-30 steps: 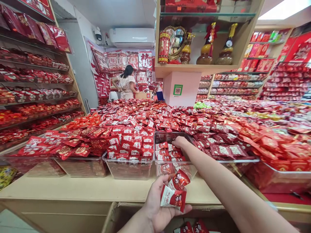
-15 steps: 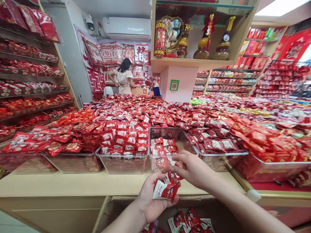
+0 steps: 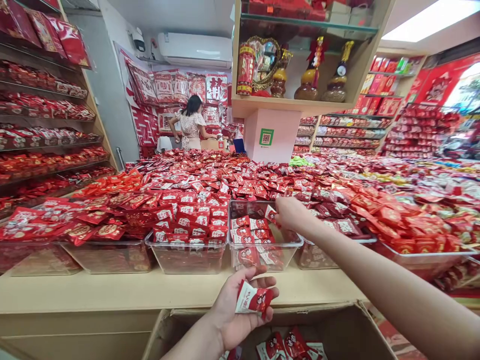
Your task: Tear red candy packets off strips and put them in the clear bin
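Observation:
My left hand [image 3: 240, 310] is low in the middle, palm up, fingers curled round a small stack of red and white candy packets [image 3: 252, 300]. My right hand [image 3: 290, 212] reaches forward over a clear plastic bin [image 3: 288, 243] and pinches one candy packet [image 3: 270, 213] above the rows of the same packets lying in the bin. An open cardboard box [image 3: 337, 325] below the counter edge holds more of these packets [image 3: 285, 345].
A wooden counter [image 3: 112, 290] carries a row of clear bins heaped with red sweets. Shelves of red goods line the left wall [image 3: 45, 135] and the right. A pink pillar [image 3: 272, 135] with a display shelf stands behind. A person [image 3: 190, 125] works at the back.
My right hand took a packet from the stack in my left hand and carried it forward over the bin. The left hand's stack is smaller.

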The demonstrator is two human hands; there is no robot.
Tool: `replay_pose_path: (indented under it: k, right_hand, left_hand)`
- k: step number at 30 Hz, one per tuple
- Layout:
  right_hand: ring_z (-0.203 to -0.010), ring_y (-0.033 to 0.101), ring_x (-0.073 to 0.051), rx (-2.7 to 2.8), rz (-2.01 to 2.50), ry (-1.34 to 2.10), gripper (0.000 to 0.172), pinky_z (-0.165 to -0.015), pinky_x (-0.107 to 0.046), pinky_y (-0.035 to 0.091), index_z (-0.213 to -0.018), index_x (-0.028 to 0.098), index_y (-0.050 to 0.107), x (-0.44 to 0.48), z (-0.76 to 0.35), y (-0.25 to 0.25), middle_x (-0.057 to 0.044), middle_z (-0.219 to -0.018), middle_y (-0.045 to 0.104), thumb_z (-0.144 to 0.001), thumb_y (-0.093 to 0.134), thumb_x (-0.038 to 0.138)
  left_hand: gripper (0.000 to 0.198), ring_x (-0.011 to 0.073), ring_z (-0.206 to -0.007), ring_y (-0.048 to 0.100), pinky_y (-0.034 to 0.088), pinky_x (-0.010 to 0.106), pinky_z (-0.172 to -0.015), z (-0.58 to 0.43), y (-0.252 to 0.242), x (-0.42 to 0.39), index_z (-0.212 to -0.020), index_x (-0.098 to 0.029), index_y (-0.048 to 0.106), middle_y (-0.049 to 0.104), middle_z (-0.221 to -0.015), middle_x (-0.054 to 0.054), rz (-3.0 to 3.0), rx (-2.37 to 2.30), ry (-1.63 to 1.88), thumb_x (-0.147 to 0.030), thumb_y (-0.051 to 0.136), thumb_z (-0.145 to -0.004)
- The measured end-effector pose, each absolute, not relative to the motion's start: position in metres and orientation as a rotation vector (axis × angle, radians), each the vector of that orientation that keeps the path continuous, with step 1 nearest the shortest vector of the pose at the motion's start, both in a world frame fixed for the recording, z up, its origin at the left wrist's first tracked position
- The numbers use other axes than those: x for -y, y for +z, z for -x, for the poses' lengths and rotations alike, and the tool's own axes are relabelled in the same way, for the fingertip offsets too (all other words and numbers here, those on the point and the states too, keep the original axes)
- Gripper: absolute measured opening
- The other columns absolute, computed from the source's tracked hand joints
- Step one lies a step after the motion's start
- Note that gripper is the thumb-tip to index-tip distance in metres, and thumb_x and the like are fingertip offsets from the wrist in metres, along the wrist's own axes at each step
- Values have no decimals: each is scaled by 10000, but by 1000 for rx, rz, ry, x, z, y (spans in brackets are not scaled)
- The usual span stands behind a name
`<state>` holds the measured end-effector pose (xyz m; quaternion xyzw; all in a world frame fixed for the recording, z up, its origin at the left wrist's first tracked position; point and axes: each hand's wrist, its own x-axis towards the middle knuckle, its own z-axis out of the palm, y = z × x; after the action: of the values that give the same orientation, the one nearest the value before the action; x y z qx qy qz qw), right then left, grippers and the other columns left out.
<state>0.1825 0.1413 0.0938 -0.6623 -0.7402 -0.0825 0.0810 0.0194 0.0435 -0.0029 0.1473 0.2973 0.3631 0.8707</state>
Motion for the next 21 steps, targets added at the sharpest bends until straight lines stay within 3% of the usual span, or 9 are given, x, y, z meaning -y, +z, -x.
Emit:
replay_pose_path:
  k: [5,21]
  right_hand:
    - [-880,589,-239,2196,2145,-161,302,-704,-297,444,-949,79,626,-192,-157,63,-204,-933,621,-736,411,76]
    - [-919,577,-246,2154,2329,-29,303,-721,-305,447,-968,97,633,-225,-167,6,-202,-986,610,-764,410,124]
  left_hand:
    - [204,190,-723,604,403,264,-526,-18,-2,-42,-871,-162,558,646,-829,63,-318,-645,747,-291,542,-714]
    - [192,174,-693,612,404,258,-527,-17,-5,-42,-879,-165,565,652,-777,43,-345,-561,699,-273,518,-728]
